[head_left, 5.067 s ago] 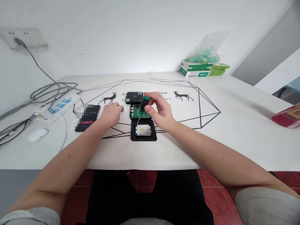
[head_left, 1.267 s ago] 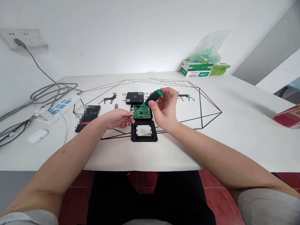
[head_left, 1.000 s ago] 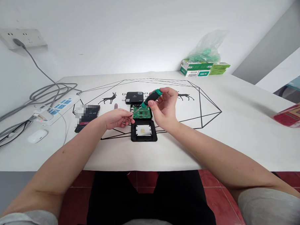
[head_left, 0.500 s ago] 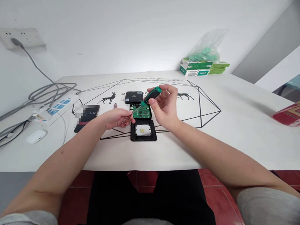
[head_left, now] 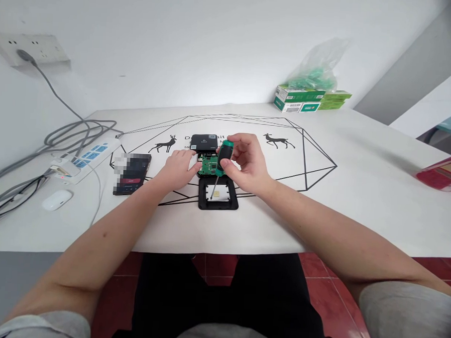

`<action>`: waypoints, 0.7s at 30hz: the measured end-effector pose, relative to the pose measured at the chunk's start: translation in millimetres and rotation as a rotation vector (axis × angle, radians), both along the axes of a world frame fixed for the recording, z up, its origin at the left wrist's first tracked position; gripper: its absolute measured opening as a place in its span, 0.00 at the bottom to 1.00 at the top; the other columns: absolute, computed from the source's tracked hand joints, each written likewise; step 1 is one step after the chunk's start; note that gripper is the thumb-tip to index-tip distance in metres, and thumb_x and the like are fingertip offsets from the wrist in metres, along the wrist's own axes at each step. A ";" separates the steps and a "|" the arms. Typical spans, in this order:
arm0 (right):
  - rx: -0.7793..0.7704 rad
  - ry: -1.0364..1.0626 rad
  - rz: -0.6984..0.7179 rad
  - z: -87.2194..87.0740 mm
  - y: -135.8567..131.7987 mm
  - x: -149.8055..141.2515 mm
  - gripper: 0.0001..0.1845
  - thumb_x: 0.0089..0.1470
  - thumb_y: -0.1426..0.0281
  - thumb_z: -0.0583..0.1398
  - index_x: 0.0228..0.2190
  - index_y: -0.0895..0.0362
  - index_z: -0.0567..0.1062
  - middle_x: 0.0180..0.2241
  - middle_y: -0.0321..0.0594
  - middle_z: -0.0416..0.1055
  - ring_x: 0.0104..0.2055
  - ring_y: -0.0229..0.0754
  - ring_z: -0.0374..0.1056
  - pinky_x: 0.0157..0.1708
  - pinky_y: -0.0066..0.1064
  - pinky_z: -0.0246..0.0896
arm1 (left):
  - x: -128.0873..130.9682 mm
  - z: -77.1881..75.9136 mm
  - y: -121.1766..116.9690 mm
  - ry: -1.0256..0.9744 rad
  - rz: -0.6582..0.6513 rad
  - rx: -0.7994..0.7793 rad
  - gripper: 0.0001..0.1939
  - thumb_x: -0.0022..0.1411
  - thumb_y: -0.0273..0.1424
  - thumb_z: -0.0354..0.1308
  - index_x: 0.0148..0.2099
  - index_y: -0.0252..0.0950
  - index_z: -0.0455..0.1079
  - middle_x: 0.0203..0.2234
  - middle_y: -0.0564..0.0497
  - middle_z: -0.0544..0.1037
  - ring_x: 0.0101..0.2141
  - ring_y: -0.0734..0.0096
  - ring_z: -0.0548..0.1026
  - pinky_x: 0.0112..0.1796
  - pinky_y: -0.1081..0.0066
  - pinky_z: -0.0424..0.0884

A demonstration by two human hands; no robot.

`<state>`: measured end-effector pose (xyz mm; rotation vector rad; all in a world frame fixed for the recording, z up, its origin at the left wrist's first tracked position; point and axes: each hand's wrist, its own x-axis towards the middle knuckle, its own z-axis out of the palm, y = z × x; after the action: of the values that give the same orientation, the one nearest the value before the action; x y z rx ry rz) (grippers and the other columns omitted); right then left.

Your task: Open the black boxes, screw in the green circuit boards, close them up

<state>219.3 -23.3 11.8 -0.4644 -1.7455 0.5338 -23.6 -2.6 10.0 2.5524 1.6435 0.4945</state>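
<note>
My right hand (head_left: 248, 162) grips a green and black screwdriver (head_left: 225, 156) by its handle. The thin shaft slants down over a black plastic cover (head_left: 231, 205), and its tip is over the left part of the white metal plate (head_left: 221, 196) set in that cover. Just behind lies a green circuit board (head_left: 208, 164) in a black housing, partly hidden by my right hand and the screwdriver. My left hand (head_left: 178, 168) lies at the board's left side, fingers stretched and thumb apart, with the thumb tip near the board's edge. A black box-shaped lid (head_left: 203, 142) touches or nearly touches the housing's far side.
A phone (head_left: 133, 174) lies to the left, beside a power strip (head_left: 93, 158), a white earbud case (head_left: 57, 200) and grey cables (head_left: 68, 132). Green and white boxes (head_left: 299, 95) with a plastic bag (head_left: 317, 68) stand at the back right. A red package (head_left: 442, 173) is at the far right.
The screwdriver has swung more upright, its tip moving from my left fingers to above the cover's plate. My left hand has opened from a pinch and moved to the board's left side.
</note>
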 end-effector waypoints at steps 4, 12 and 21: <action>0.014 -0.004 0.001 -1.2 -0.5 -0.7 0.24 0.66 0.55 0.65 0.58 0.46 0.64 0.39 0.37 0.73 0.39 0.43 0.76 0.35 0.38 0.77 | -2.2 -6.8 5.3 0.144 0.038 -0.045 0.30 0.79 0.48 0.47 0.70 0.33 0.66 0.69 0.35 0.71 0.71 0.39 0.61 0.67 0.44 0.62; 0.035 -0.046 -0.006 -5.4 -1.6 -4.1 0.25 0.67 0.55 0.64 0.59 0.46 0.64 0.44 0.40 0.75 0.37 0.41 0.74 0.34 0.36 0.76 | -7.3 -12.4 11.2 0.181 0.063 -0.201 0.41 0.80 0.55 0.37 0.78 0.31 0.58 0.77 0.32 0.58 0.77 0.35 0.49 0.71 0.41 0.53; 0.123 -0.074 -0.031 -2.0 -7.6 -9.1 0.24 0.68 0.57 0.64 0.60 0.46 0.65 0.37 0.35 0.70 0.31 0.39 0.69 0.31 0.37 0.75 | -10.3 -14.5 13.1 0.203 0.031 -0.280 0.41 0.81 0.55 0.33 0.79 0.31 0.56 0.79 0.32 0.50 0.78 0.36 0.45 0.72 0.39 0.48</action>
<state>210.1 -30.8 9.8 -0.4282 -1.8272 0.3889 -33.9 10.4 -4.5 2.4367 1.6774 0.0018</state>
